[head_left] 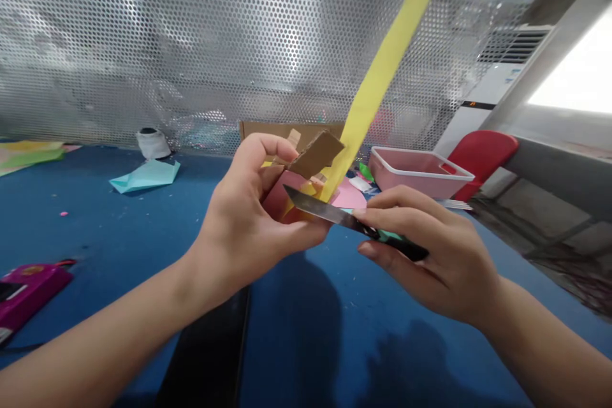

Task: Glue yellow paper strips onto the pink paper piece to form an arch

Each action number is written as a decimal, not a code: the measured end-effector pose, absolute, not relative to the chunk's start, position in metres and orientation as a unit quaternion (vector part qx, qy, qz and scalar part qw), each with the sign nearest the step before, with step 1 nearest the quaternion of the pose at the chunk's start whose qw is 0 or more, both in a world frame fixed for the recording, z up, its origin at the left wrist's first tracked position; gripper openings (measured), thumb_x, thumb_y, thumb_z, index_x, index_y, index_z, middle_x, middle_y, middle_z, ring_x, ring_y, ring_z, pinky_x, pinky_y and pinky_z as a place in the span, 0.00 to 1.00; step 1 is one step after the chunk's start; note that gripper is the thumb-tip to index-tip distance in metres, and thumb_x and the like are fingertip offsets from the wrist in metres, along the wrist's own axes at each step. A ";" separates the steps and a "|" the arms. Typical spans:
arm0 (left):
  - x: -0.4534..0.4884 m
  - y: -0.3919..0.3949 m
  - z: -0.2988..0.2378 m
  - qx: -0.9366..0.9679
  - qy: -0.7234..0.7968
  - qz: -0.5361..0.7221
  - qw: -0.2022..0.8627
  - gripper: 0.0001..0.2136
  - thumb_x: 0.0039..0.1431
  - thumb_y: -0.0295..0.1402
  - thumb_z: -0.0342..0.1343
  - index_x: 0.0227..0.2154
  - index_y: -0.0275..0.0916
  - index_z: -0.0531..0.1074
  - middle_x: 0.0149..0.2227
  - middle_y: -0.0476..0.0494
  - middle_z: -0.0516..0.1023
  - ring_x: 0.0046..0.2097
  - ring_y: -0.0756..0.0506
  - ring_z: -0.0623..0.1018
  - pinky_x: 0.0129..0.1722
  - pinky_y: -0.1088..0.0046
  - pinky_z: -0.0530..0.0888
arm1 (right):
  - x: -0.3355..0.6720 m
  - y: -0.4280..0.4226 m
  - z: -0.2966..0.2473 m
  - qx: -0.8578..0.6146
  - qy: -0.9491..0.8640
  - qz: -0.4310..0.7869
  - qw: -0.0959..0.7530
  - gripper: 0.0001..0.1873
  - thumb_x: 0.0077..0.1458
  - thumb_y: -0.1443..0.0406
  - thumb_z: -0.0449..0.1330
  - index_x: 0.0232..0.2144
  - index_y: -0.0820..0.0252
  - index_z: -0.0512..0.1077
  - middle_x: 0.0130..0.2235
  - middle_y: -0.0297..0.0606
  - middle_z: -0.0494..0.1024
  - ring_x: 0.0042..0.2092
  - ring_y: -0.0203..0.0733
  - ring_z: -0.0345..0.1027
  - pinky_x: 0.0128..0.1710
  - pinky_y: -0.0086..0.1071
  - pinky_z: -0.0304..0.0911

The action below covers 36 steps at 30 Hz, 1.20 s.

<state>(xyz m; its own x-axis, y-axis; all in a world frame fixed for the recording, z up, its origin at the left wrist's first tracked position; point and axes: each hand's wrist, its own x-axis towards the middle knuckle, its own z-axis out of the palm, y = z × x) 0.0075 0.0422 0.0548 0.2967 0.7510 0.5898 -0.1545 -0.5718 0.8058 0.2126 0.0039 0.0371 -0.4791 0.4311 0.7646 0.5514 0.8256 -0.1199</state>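
My left hand [248, 217] is closed around a small piece of brown cardboard [316, 153], held up over the blue table [95, 223]. A long yellow paper strip [387, 57] rises from the cardboard toward the upper right, out of the picture. My right hand [430, 248] grips a knife by its dark green handle [399, 242]. The blade [318, 205] points left and lies against the base of the yellow strip, just below the cardboard.
A pink plastic tray [421, 172] stands at the back right, with a red chair [482, 153] behind it. A light blue folded paper [143, 176] and a white roll [153, 142] lie at back left. A magenta case [29, 287] sits at the left edge. Perforated metal screen [191, 44] backs the table.
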 end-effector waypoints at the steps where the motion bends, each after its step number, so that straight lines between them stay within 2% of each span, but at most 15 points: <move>1: 0.008 0.042 0.055 0.696 0.219 0.553 0.402 0.26 0.39 0.17 0.65 0.35 0.43 0.58 0.27 0.59 0.76 0.26 0.54 0.77 0.21 0.84 0.73 | 0.213 0.004 0.037 -0.288 -0.857 -0.070 0.421 0.10 0.56 0.70 0.60 0.43 0.61 0.70 0.37 0.41 0.73 0.37 0.37 0.70 0.34 0.28 0.69; 9: 0.002 0.042 0.056 0.687 0.224 0.561 0.403 0.27 0.38 0.21 0.69 0.36 0.42 0.58 0.24 0.59 0.74 0.19 0.53 0.73 0.15 0.81 0.72 | 0.216 0.006 0.036 -0.290 -0.853 -0.081 0.427 0.10 0.55 0.70 0.61 0.41 0.60 0.70 0.38 0.41 0.74 0.40 0.38 0.71 0.40 0.30 0.69; 14: 0.000 0.041 0.058 0.671 0.242 0.568 0.410 0.26 0.39 0.26 0.71 0.36 0.41 0.59 0.19 0.61 0.70 0.19 0.49 0.76 0.15 0.78 0.72 | 0.218 0.008 0.035 -0.292 -0.850 -0.059 0.435 0.11 0.54 0.71 0.61 0.41 0.59 0.69 0.39 0.41 0.74 0.40 0.39 0.71 0.39 0.32 0.70; 19: -0.001 0.039 0.058 0.695 0.224 0.570 0.376 0.24 0.44 0.26 0.69 0.38 0.40 0.58 0.24 0.56 0.76 0.22 0.50 0.78 0.18 0.79 0.73 | 0.218 0.006 0.036 -0.298 -0.847 -0.070 0.435 0.09 0.54 0.70 0.61 0.40 0.58 0.70 0.38 0.40 0.74 0.39 0.38 0.71 0.38 0.31 0.70; 25: 0.001 0.041 0.055 0.693 0.221 0.561 0.395 0.26 0.43 0.23 0.67 0.39 0.41 0.56 0.27 0.55 0.77 0.24 0.51 0.78 0.19 0.81 0.72 | 0.216 0.006 0.037 -0.290 -0.854 -0.062 0.427 0.09 0.55 0.70 0.61 0.41 0.59 0.70 0.38 0.41 0.74 0.40 0.38 0.71 0.39 0.31 0.70; 31: 0.002 0.044 0.052 0.713 0.216 0.563 0.357 0.26 0.43 0.22 0.67 0.39 0.42 0.57 0.31 0.54 0.79 0.31 0.53 0.80 0.30 0.83 0.77 | 0.216 0.006 0.036 -0.288 -0.852 -0.083 0.429 0.09 0.55 0.70 0.61 0.40 0.60 0.70 0.38 0.41 0.74 0.40 0.39 0.72 0.39 0.30 0.70; 36: 0.006 0.041 0.049 0.719 0.235 0.545 0.362 0.26 0.42 0.22 0.67 0.39 0.44 0.57 0.31 0.53 0.79 0.30 0.49 0.81 0.27 0.79 0.78 | 0.215 0.004 0.035 -0.285 -0.855 -0.067 0.428 0.11 0.55 0.70 0.62 0.41 0.61 0.69 0.40 0.42 0.74 0.41 0.37 0.72 0.40 0.28 0.70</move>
<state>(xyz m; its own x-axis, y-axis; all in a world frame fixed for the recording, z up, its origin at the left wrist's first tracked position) 0.0063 0.0412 0.0493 0.2943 0.7326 0.6138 -0.0564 -0.6278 0.7763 0.2147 0.0042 0.0345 -0.4719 0.4300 0.7697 0.5451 0.8284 -0.1286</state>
